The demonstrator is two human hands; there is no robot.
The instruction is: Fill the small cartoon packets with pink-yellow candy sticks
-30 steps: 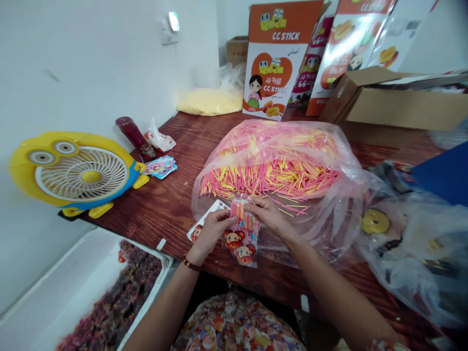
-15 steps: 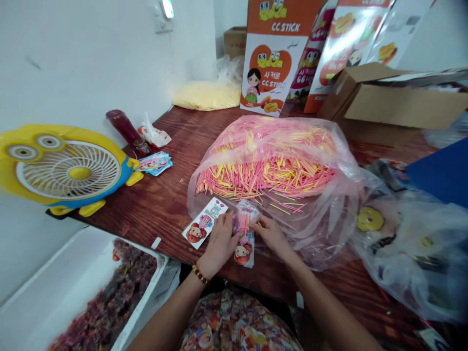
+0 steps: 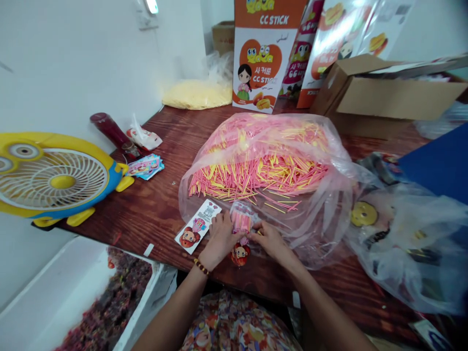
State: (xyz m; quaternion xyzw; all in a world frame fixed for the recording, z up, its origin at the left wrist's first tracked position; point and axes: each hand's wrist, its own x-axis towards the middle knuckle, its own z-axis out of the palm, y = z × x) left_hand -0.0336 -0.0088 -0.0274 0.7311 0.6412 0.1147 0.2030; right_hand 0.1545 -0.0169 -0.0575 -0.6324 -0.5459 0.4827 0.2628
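Note:
Both of my hands meet at the table's near edge, around a small clear packet (image 3: 242, 220) with pink sticks inside. A red-haired cartoon girl is printed at its lower end. My left hand (image 3: 220, 238) wears a beaded bracelet at the wrist and grips the packet's left side, thumb across the front. From the right, my right hand (image 3: 271, 242) pinches the packet's side with bent fingers. Left of the packet lies a flat white printed packet (image 3: 197, 227), close to my left fingers. Just beyond is a large clear bag (image 3: 307, 209) of loose pink and yellow sticks (image 3: 252, 170).
A yellow and blue fan (image 3: 62, 180) stands at left, near printed packets (image 3: 146, 166), a dark red bottle (image 3: 109, 131) and a tissue pack (image 3: 144, 137). Cartons (image 3: 256, 63) and an open box (image 3: 395, 100) line the back. A white foam box (image 3: 155, 278) sits below left.
The view has shifted, so most things sit farther left. Within my hands, the packet's printed lower part has turned and the pink sticks show more plainly.

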